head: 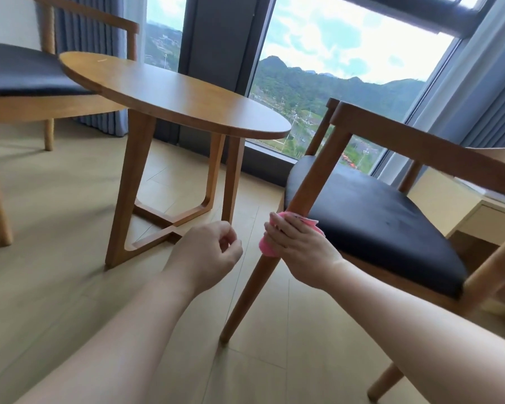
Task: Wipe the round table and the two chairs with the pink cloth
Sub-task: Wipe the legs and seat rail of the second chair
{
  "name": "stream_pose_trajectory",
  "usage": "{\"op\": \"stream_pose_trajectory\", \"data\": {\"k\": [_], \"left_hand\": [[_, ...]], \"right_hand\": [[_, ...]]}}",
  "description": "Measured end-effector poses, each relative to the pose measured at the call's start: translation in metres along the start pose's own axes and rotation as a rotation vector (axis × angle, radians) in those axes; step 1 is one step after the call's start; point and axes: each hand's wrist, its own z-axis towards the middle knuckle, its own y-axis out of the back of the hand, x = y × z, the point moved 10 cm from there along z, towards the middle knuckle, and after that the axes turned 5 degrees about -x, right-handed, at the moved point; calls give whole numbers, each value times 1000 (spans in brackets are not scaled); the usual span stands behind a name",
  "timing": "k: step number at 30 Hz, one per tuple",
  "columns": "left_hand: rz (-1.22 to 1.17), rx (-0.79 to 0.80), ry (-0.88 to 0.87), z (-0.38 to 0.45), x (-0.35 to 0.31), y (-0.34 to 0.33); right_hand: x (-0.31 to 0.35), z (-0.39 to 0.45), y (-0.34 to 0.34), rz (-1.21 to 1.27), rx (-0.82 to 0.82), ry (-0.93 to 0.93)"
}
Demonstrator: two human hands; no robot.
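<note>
1. The right hand (299, 243) is wrapping the pink cloth (268, 246) around the front leg (277, 249) of the near chair (391, 217), with the fingers curling over the cloth and pressing it to the wood just beside the black seat cushion (370, 217).
2. The left hand (207, 252) is hanging free in the air between the round table (172, 91) and that chair leg, with its fingers loosely curling in and holding nothing.
3. So the step in hand is looking like the legwork on the near chair, with the cloth sitting at about seat height on the leg and a long bare run of wood showing below it down to the floor (70, 228).
4. The round table is standing well apart from the cloth, its top bare and dry-looking; whether it is already wiped, I cannot tell from here.
5. The far chair (27, 80), at the upper left beyond the table, is sitting untouched by either hand at this moment, and its state is likewise unclear.
6. My reading is that the lower leg, the other legs, and possibly the armrest (420, 141) are waiting their turn on this chair.
</note>
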Motion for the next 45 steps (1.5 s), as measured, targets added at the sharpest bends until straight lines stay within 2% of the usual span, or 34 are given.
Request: {"op": "stream_pose_trajectory", "data": {"k": [6, 12, 15, 20, 29, 33, 45], "left_hand": [[-13, 2, -32, 4, -12, -5], [-20, 26, -45, 5, -20, -17], [-4, 53, -52, 4, -22, -24], [19, 45, -33, 3, -17, -27], [40, 86, -54, -2, -11, -30], [43, 115, -65, -5, -11, -36], [72, 214, -91, -22, -21, -67]], "right_hand": [[-47, 0, 29, 13, -109, -42], [-130, 10, 84, -9, -333, -211], [-146, 9, 94, -21, -380, -250], [-134, 8, 88, 19, -350, -311], [-45, -8, 28, 85, -87, -148], [-25, -21, 18, 124, -132, -117], [-6, -62, -18, 129, -126, -92]]}}
